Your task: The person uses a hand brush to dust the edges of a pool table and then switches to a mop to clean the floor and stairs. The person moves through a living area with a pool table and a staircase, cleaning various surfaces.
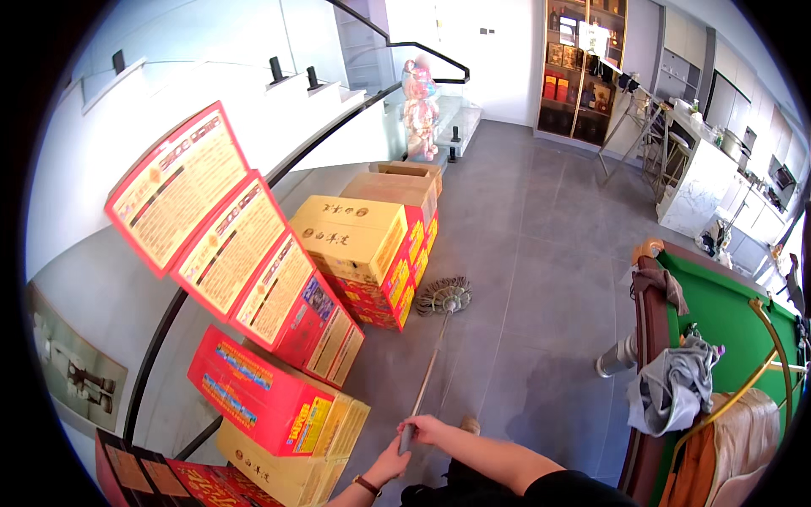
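Both my hands grip the handle of a string mop. My right hand (423,429) wraps the shaft from the right, and my left hand (388,461), with a strap on its wrist, holds the grey grip just below it. The mop's metal pole (428,374) slants away from me across the grey tiles. At its far end the round grey-brown mop head (445,296) rests on the floor (538,304), fringe spread. The head lies right beside the lower corner of a stack of red and yellow cartons (380,298).
More cartons (279,405) are piled at left, with tall red printed boxes (241,253) above. A black stair handrail (336,130) and a colourful figure statue (420,111) stand beyond. At right is a green pool table (703,304) bearing grey cloth (675,383). A stepladder (633,127) stands farther back.
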Demonstrator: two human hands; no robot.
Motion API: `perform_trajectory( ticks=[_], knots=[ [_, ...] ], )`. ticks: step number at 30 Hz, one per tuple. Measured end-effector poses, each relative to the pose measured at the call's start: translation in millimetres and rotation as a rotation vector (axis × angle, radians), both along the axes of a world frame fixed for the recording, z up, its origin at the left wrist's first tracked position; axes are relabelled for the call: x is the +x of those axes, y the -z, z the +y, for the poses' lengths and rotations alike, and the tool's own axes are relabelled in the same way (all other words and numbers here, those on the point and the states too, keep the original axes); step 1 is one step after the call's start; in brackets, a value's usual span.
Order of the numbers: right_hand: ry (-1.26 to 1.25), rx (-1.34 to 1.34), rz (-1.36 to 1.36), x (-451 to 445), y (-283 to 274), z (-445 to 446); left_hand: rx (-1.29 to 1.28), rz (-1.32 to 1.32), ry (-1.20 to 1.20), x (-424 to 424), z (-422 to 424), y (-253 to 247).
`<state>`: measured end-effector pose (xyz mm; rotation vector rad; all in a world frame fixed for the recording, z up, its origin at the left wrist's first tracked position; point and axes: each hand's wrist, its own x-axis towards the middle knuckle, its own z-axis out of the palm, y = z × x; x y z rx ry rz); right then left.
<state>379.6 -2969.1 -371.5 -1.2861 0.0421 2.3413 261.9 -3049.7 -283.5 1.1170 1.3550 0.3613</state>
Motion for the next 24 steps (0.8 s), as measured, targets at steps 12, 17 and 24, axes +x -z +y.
perform_trajectory(
  ticks=[12,17,24],
  knots=[
    [0.001,0.28,-0.123,118.2,12.8,185.6,0.072,0.078,-0.07,138.6,210.1,7.7],
    [0.043,0.239,-0.192,135.6,-2.7,241.5,0.064,0.043,0.001,150.5,275.9,28.2],
    [0.128,0.278,-0.337,169.4,27.9,376.8,-0.03,-0.127,-0.042,190.1,411.0,51.2]
  ],
)
